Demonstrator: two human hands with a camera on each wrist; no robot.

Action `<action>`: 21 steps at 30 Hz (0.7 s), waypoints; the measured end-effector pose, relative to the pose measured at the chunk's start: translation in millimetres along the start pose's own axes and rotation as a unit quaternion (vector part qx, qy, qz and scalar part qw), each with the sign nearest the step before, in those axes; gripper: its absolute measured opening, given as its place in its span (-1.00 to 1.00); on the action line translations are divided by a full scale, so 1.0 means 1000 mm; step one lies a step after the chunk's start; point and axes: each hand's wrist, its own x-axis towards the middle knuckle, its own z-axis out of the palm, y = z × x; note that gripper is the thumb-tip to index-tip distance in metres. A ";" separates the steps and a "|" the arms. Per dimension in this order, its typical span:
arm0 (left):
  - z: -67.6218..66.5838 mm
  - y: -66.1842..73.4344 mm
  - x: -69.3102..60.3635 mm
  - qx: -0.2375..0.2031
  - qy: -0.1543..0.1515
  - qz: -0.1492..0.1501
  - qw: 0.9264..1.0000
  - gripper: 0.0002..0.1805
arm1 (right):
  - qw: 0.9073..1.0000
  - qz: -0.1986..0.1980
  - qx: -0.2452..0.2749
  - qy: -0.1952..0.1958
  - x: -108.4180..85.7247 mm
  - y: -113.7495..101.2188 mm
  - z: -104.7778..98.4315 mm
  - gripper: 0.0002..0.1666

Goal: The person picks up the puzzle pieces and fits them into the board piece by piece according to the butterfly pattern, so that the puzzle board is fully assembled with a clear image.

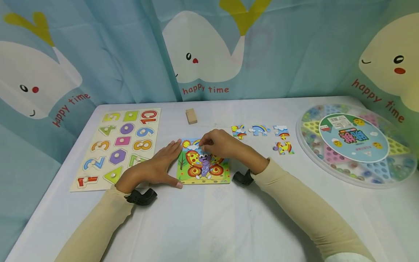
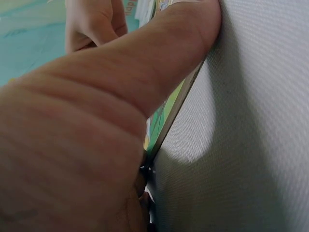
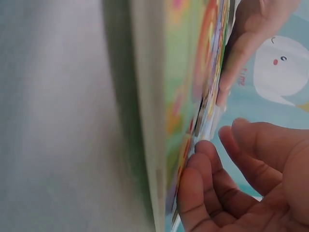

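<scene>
- The right hand (image 1: 218, 144) bends its fingers over the upper part of the butterfly jigsaw puzzle (image 1: 203, 165); in the right wrist view some fingertips touch the printed face, thumb and index finger close together. Whether they pinch a piece I cannot tell.
- The left hand (image 1: 160, 163) lies along the puzzle's left side, fingers stretched out and thumb spread wide from them, fingertips by the upper left corner, thumb at the lower left.
- The puzzle lies flat between the hands, showing a purple butterfly with orange and red wings, a tree and a sun.
- Just right of the right hand are four loose jigsaw pieces: a yellow-and-rainbow piece (image 1: 239, 131), a rainbow piece (image 1: 259, 130) and a cloud piece (image 1: 281, 131) in a row, with a butterfly piece (image 1: 283, 148) below the last.
- Above the puzzle rests a small wooden block (image 1: 191, 116).
- To the left is a pegged number-and-shape board (image 1: 122, 145), partly behind the left hand.
- At the far right sits a round marble game set (image 1: 355, 145).
- All lie on a white tablecloth (image 1: 209, 225) before a blue whale-print curtain (image 1: 288, 62).
</scene>
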 end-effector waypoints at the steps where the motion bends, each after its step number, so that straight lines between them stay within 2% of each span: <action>1: 0.000 0.000 0.000 -0.001 0.001 -0.001 1.000 0.38 | 1.000 -0.004 -0.001 -0.003 0.000 0.000 -0.001 -0.79; 12: 0.000 0.000 0.000 -0.002 0.004 0.000 1.000 0.38 | 0.998 -0.054 -0.002 -0.033 -0.006 0.006 -0.013 -0.76; 21: 0.000 0.000 0.000 0.001 0.004 0.002 1.000 0.37 | 0.998 -0.047 0.030 -0.024 -0.019 0.017 -0.024 -0.73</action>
